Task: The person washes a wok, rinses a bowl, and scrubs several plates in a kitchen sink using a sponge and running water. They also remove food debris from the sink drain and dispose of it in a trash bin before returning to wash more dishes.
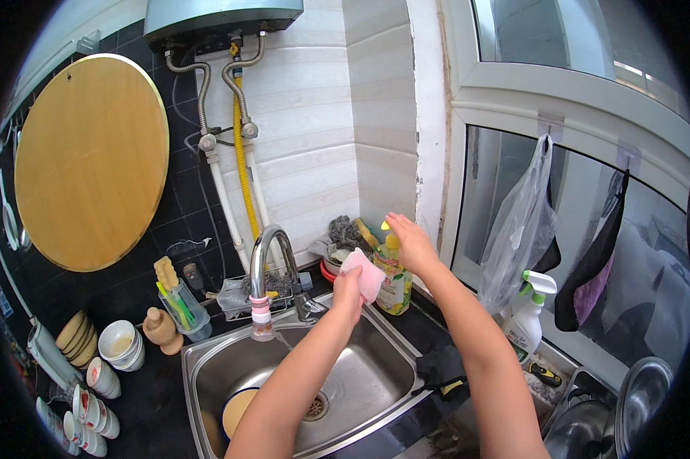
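Over the far right part of the sink, my left hand (348, 294) grips a pink sponge (364, 274) that looks soft and squarish. My right hand (411, 243) is at the yellow pump top of a dish soap bottle (393, 284), its fingers stretched out and lying over the pump. The bottle stands upright on the counter behind the sink, close to the sponge. Left of my left hand, the curved metal faucet (256, 264) reaches over the steel sink (360, 375). A thin stream seems to run from its spout. My left forearm partly hides a yellowish bowl (238, 409) in the sink.
Stacked bowls (122, 344) and cups line the left counter, near a wooden pestle-like piece (161, 330) and a utensil holder (184, 306). A spray bottle (525, 314) and metal pot lids (643, 405) stand right. Scouring pads (345, 231) sit behind the soap.
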Demonstrator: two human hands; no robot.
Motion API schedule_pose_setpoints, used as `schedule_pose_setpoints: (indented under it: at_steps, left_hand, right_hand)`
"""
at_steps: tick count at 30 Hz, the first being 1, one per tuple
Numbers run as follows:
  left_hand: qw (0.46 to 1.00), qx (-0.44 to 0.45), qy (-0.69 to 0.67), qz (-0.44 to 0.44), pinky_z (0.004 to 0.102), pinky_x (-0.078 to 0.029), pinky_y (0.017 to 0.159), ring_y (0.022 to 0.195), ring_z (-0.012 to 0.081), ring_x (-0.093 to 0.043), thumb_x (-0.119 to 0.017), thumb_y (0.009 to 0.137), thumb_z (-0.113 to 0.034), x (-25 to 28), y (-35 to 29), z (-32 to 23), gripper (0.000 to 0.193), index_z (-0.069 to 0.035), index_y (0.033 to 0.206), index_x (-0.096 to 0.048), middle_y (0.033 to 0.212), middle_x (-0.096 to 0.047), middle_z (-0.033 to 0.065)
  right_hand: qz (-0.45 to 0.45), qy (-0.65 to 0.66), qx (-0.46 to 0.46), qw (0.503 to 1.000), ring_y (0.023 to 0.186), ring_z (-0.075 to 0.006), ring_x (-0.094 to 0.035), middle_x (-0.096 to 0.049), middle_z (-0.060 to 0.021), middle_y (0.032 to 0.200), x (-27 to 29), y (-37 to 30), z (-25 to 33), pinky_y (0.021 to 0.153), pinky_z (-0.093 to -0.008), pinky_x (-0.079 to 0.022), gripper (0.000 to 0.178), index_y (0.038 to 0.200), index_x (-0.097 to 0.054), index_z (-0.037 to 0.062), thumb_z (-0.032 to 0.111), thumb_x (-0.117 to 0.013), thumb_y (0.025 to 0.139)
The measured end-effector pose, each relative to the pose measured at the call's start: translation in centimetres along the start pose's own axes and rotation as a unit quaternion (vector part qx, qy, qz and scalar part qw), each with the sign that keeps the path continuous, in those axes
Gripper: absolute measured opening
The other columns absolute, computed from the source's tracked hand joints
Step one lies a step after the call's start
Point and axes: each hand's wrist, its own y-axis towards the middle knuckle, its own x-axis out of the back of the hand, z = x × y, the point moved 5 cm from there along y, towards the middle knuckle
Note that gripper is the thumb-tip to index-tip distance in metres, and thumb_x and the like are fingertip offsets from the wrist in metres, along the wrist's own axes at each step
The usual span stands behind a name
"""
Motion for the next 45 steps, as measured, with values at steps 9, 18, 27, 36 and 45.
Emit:
schedule_pose_setpoints:
  at_steps: [9,18,27,36,45]
  left_hand:
    - [0.995,-0.022,-0.085,0.039,0.0415,-0.043,0.09,0.106,0.0282,-0.051,-0.041,0.082,0.0,-4.0,3.8,-0.1,0.034,0.004,0.116,-0.041,0.115,-0.049,0.0153]
    - [0.992,-0.024,-0.103,0.064,0.039,-0.042,0.092,0.106,0.0267,-0.051,-0.042,0.082,-0.001,-5.0,4.2,0.6,0.035,0.004,0.116,-0.041,0.116,-0.049,0.0151]
    - [0.996,0.027,-0.023,0.08,0.0395,-0.047,0.085,0.1,0.0287,-0.056,-0.043,0.079,-0.001,-0.8,-3.0,0.1,0.037,0.004,0.116,-0.043,0.112,-0.054,0.0156]
    - [0.978,0.069,0.192,0.054,0.034,-0.048,0.076,0.091,0.0221,-0.059,-0.053,0.081,-0.016,16.0,-11.4,-1.0,0.029,-0.003,0.107,-0.053,0.099,-0.059,0.0103]
    - [0.539,0.063,0.838,0.055,0.0411,-0.046,0.08,0.091,0.0371,-0.057,-0.067,0.071,-0.039,28.4,-25.1,-4.8,0.051,0.001,0.1,-0.056,0.096,-0.059,0.0213]
  right_hand:
    - [0.002,-0.024,0.034,0.999,0.119,-0.0299,-0.041,-0.045,-0.0143,0.127,-0.6,-0.2,-0.7,0.1,-0.0391,-0.031,0.06,0.122,-0.046,0.0045,-0.008,-0.056,0.064]
    - [-0.027,-0.044,0.037,0.998,0.119,-0.0295,-0.041,-0.047,-0.0142,0.126,-1.2,-0.4,-0.9,0.1,-0.0402,-0.03,0.043,0.12,-0.048,0.0038,0.002,-0.047,0.077]
    - [0.016,-0.184,0.055,0.981,0.122,-0.0312,-0.038,-0.047,-0.0136,0.126,2.0,-0.1,2.2,0.1,-0.0404,-0.03,0.052,0.12,-0.048,0.0035,0.002,-0.057,0.069]
    - [0.323,0.555,-0.287,0.711,0.079,-0.0122,-0.057,-0.058,-0.0102,0.095,-10.3,-13.6,16.9,0.067,-0.026,-0.048,0.045,0.118,-0.047,0.0013,0.022,-0.063,0.082]
    - [0.204,0.492,-0.325,0.782,0.072,-0.0124,-0.056,-0.059,-0.0073,0.084,-19.8,-23.4,18.6,0.062,-0.0258,-0.047,0.026,0.101,-0.052,0.0015,0.013,-0.062,0.081]
